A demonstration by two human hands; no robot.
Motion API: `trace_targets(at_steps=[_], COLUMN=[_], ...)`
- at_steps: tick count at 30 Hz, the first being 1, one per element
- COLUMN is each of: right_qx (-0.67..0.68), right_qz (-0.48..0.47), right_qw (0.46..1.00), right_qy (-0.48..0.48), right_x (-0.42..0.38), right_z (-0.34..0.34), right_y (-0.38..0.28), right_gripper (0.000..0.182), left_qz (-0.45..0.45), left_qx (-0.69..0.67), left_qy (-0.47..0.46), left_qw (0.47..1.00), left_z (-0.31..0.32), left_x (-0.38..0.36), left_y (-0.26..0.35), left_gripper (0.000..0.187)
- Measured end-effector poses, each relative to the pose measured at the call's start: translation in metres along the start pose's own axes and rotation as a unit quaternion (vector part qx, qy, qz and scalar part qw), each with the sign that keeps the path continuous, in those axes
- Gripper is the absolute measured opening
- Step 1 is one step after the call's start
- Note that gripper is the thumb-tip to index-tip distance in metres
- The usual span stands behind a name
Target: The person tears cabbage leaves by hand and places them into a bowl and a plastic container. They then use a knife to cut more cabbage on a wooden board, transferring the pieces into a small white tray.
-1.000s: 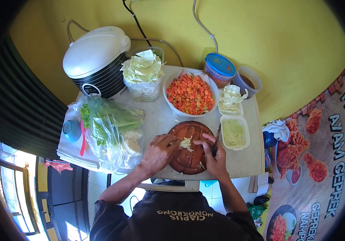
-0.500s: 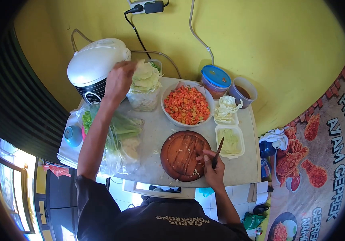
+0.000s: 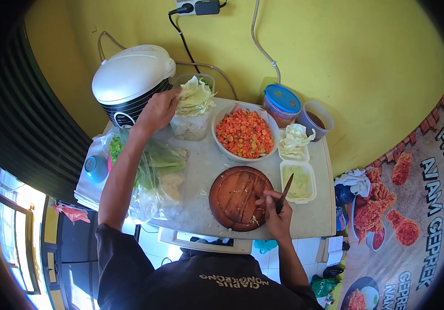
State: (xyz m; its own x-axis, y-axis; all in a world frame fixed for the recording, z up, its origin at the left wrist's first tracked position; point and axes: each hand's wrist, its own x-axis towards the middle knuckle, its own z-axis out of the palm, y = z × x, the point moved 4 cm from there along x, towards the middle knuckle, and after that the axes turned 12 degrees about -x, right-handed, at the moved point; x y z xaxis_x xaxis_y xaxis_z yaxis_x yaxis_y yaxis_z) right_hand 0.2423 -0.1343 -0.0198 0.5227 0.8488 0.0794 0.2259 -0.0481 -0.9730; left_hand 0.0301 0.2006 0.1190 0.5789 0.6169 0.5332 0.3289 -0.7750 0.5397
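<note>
My left hand [image 3: 160, 110] is at the left edge of a heap of pale cabbage leaves [image 3: 196, 98], its fingertips pinched on a leaf. The heap rises out of a clear plastic container [image 3: 190, 129]. A knife [image 3: 285, 193], blade pointing up and away, is held in my right hand [image 3: 277, 217] over the right edge of a round wooden chopping board [image 3: 238, 194]. Small pale scraps lie on the board. Just beyond that hand sits an open white foam box [image 3: 312, 187] with shredded greens in its base and cabbage leaves on its lid side.
A white bowl [image 3: 222, 144] of diced orange-red vegetables stands behind the board. Behind it are a blue-lidded tub [image 3: 282, 99] and a tub of brown liquid [image 3: 325, 127]. A rice cooker [image 3: 131, 77], bagged greens [image 3: 162, 160] and a blue bowl [image 3: 96, 169] are at left.
My left hand has come down slightly onto the edge of the cabbage leaves. The knife stays in my right hand beside the board. The whole view has shifted slightly.
</note>
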Motion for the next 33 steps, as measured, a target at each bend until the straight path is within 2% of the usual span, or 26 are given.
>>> trace_targets(at_steps=[4,7,14,17,20,22,24,26,28,30,31,33], right_qx=[0.003,-0.036,-0.033,-0.040,-0.041,-0.063,-0.072,-0.080,-0.146,-0.176,-0.236,-0.272], right_qz=[-0.030,-0.011,-0.018,-0.015,-0.016,0.003,0.001,-0.003,0.014,-0.053,-0.132,-0.143], right_qw=[1.000,0.999,0.999,0.999,0.999,0.998,0.997,0.996,0.988,0.980,0.956,0.942], right_qy=[0.007,0.008,0.010,0.011,0.013,0.014,0.027,0.036,0.058,0.075,0.116,0.134], right_x=[0.004,0.007,0.007,0.005,0.005,0.005,0.008,0.014,0.024,0.047,0.062,0.100], right_z=[-0.009,-0.019,-0.027,-0.028,-0.031,-0.036,-0.042,-0.049,-0.062,-0.077,-0.085,-0.103], right_y=[-0.006,-0.007,-0.009,-0.009,-0.006,-0.005,-0.003,-0.004,-0.009,-0.017,-0.023,-0.028], right_gripper=[0.021,0.020,0.020,0.021,0.021,0.020,0.020,0.021,0.020,0.018,0.019,0.020], left_qz=[0.007,0.013,0.032,0.024,0.038,0.081,0.117,0.118,0.054,0.024,-0.010,0.001], left_qx=[-0.032,-0.037,-0.017,0.010,0.004,-0.022,-0.083,-0.135,-0.186,-0.217,-0.250,-0.246], left_qy=[0.024,0.031,0.043,0.045,0.052,0.033,-0.035,-0.090,-0.109,-0.115,-0.118,-0.092], left_qw=[0.999,0.999,0.998,0.999,0.998,0.996,0.989,0.980,0.975,0.969,0.961,0.965], left_z=[-0.005,-0.007,-0.009,-0.009,-0.010,-0.003,0.015,0.037,0.064,0.089,0.101,0.117], left_x=[-0.002,-0.005,0.002,-0.004,-0.020,-0.042,-0.072,-0.103,-0.133,-0.156,-0.166,-0.175], left_y=[0.007,0.008,0.006,0.025,0.077,0.109,0.123,0.129,0.121,0.110,0.104,0.096], left_gripper=[0.030,0.030,0.031,0.029,0.021,0.016,0.013,0.011,0.013,0.014,0.015,0.014])
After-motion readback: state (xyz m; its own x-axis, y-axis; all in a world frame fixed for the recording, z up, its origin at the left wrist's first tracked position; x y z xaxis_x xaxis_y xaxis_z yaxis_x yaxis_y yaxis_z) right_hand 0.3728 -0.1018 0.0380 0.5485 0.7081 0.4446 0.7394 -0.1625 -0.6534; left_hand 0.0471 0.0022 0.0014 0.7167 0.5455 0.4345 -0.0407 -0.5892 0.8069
